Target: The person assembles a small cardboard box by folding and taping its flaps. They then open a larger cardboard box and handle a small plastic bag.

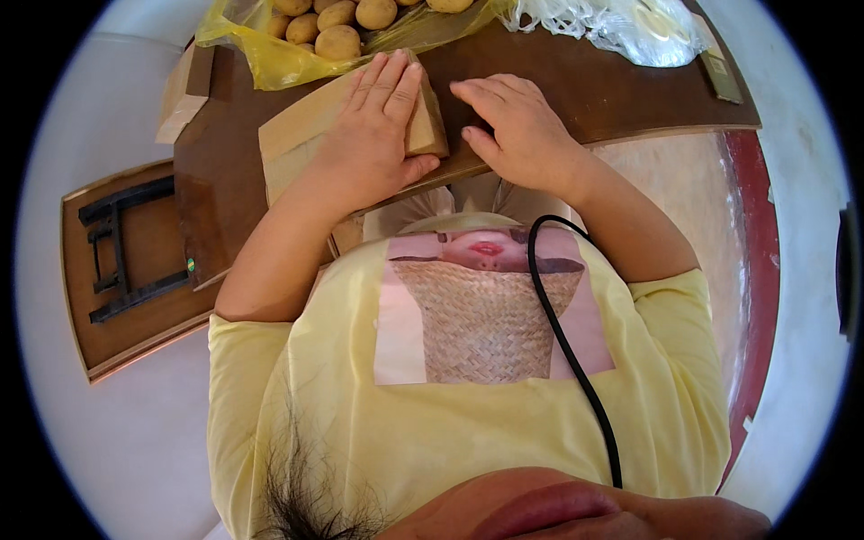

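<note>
My left hand (pixel 376 126) lies flat, fingers together, on a light wooden cutting board (pixel 292 126) at the near edge of a dark brown table (pixel 576 81). The board's right end sits under my palm. My right hand (pixel 515 126) rests palm down on the table just right of the board, fingers spread slightly and holding nothing. A yellow plastic bag (pixel 270 58) of several potatoes (pixel 338 40) lies just beyond the board.
A clear plastic bag (pixel 621 22) lies at the table's far right. A second low wooden table (pixel 144 333) with black metal legs folded on it stands upside down on the white floor at my left. A black cable (pixel 567 342) hangs down my yellow shirt.
</note>
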Available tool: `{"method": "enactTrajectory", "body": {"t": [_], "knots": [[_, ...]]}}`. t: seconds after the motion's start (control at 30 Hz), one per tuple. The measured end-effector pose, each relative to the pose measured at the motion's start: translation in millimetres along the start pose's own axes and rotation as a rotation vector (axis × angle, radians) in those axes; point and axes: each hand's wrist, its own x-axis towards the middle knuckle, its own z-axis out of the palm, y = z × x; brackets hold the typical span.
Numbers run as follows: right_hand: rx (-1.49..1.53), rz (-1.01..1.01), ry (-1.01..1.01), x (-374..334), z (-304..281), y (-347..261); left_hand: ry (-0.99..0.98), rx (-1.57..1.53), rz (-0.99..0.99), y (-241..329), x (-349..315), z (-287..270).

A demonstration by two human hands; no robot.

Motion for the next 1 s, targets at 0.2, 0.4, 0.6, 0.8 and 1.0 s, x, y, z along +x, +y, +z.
{"method": "enactTrajectory", "body": {"t": [0.2,0.4,0.6,0.8,1.0], "knots": [[-0.043,-0.126,-0.031,-2,17,-3,0.002,0.025,0.004,-1,2,1],[-0.124,0.004,-0.030,8,17,-4,0.010,0.037,-0.010,1,1,-2],[-0.170,0.040,-0.127,17,25,-4,0.018,0.027,0.002,1,2,0],[-0.157,0.100,-0.114,20,23,1,0.012,0.028,0.005,-1,1,0],[-0.161,0.075,-0.163,10,8,-10,0.032,0.007,0.012,-4,0,5]]}}
